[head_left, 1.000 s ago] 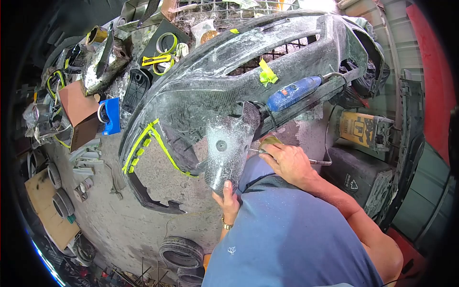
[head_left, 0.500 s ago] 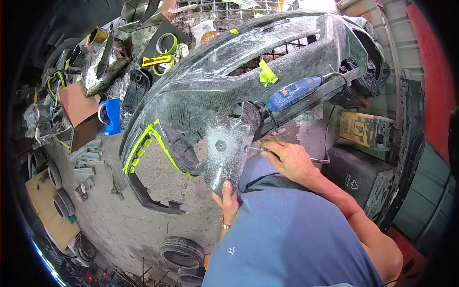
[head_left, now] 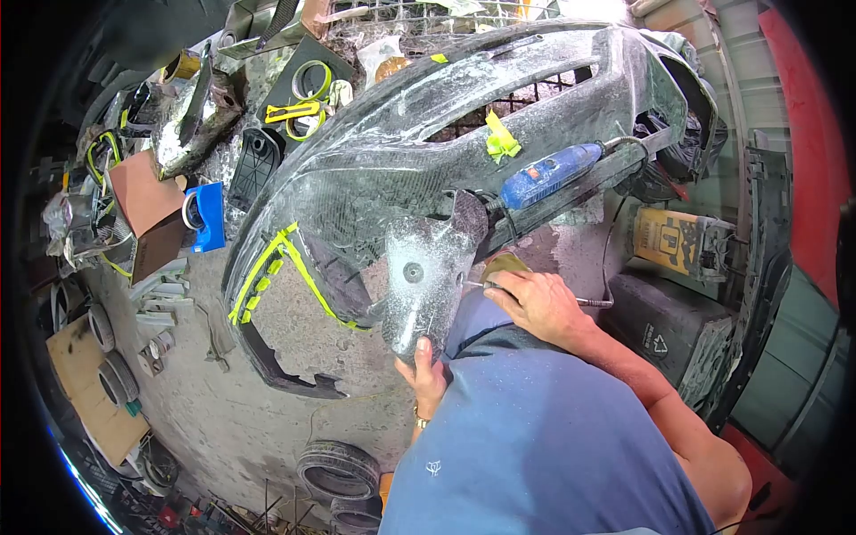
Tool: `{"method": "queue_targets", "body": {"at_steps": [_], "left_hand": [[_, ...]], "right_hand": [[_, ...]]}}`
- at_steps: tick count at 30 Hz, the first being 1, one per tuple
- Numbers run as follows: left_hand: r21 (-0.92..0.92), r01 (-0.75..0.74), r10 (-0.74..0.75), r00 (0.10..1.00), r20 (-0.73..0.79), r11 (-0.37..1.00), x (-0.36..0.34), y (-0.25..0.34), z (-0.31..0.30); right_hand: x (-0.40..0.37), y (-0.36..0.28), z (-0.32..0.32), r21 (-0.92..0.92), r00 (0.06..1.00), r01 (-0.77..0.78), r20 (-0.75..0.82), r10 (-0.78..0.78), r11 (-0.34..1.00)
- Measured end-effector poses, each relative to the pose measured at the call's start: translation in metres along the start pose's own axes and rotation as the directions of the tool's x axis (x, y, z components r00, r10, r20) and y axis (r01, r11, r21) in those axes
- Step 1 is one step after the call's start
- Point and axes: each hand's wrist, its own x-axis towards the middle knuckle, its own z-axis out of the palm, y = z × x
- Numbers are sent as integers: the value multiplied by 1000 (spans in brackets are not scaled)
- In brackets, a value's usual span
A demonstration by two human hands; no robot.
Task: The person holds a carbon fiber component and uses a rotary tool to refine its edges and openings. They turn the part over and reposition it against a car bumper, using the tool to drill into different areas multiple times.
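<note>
My left hand (head_left: 426,374) grips the lower end of a dusty dark part (head_left: 419,276), which has a round hole in its face. At the right edge of this part, my right hand (head_left: 541,303) is closed round a small tan piece (head_left: 505,265), partly hidden by my fingers. A thin metal tip (head_left: 473,283) reaches from that hand to the part's edge. Just above lies a blue rotary tool (head_left: 551,176) on the large dusty black bumper-like panel (head_left: 374,183). Yellow-green tape (head_left: 308,276) lines an opening in the panel.
Tape rolls (head_left: 311,80) and a yellow cutter (head_left: 292,111) lie at the upper left, near a blue piece (head_left: 209,217). A yellow battery box (head_left: 670,241) and a black case (head_left: 667,325) stand at the right. Tyres (head_left: 339,470) rest on the floor below.
The tan piece in my right hand has tilted slightly and shows more of its surface. My right fingers have shifted a little; the left hand's grip looks the same.
</note>
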Motion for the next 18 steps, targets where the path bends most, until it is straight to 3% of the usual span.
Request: {"method": "queue_targets", "body": {"at_steps": [2,6,9,14,18], "left_hand": [[10,-13,13,999,34,1000,0,0,-1],[44,7,-6,1000,-29,999,-1,2,0],[88,-7,4,999,45,996,1,2,-4],[-35,3,-2,1000,19,999,-3,6,3],[-7,50,-50,998,-30,999,-4,9,5]], "right_hand": [[2,-1,0,20,997,6,-75,-5,1000],[0,-2,0,43,999,1,-46,1,999],[0,-2,-3,56,1000,-3,0,3,998],[-1,1,-1,-2,1000,-16,-26,16,1000],[-1,-2,0,-11,998,11,-61,-12,1000]]}}
